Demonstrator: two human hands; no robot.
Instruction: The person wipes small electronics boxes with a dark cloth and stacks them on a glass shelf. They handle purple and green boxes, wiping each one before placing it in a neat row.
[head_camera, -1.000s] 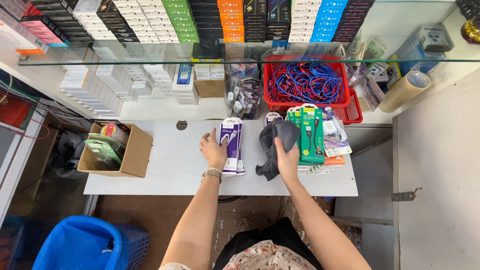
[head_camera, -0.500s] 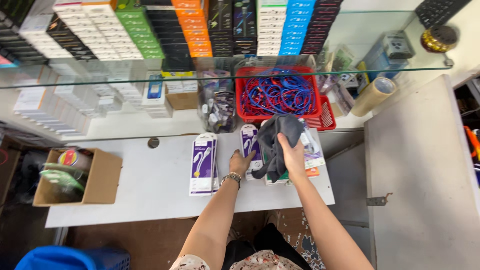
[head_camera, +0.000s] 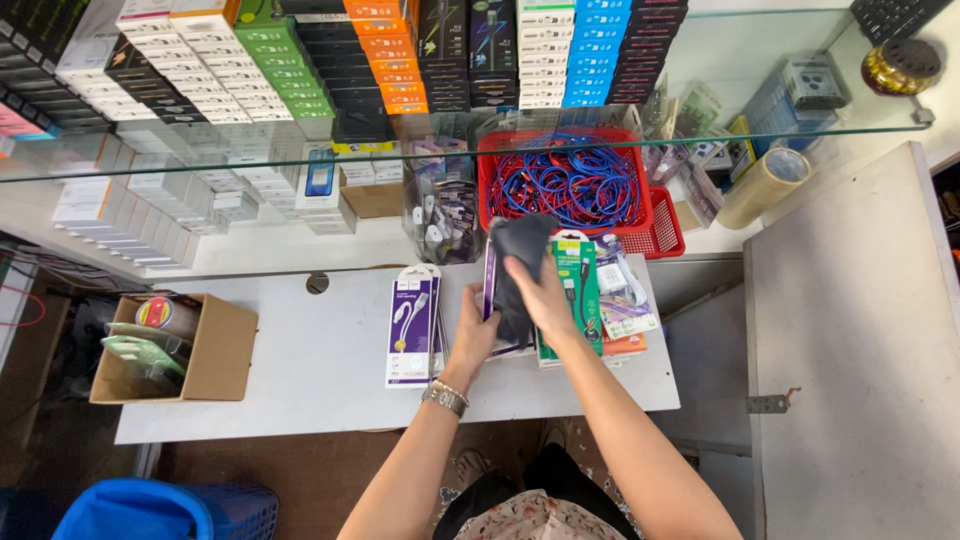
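Note:
My right hand (head_camera: 543, 293) presses a dark grey cloth (head_camera: 518, 250) against a flat purple-and-white cable package (head_camera: 489, 285). My left hand (head_camera: 472, 333) grips that package from below, holding it up off the white table (head_camera: 320, 390). A watch sits on my left wrist. A second purple-and-white cable package (head_camera: 412, 325) lies flat on the table just left of my hands. To the right lies a green cable package (head_camera: 578, 290) on a small pile of other packets (head_camera: 625, 310).
An open cardboard box (head_camera: 190, 350) with tape rolls stands at the table's left end. A red basket of blue and red cables (head_camera: 570, 185) sits behind, under a glass shelf (head_camera: 400, 150) stacked with coloured boxes. A tape roll (head_camera: 762, 185) lies far right. A blue bin (head_camera: 150, 510) stands below.
My left hand set one purple package down on the table and took up another. The cloth in my right hand moved onto that package. The view shifted right.

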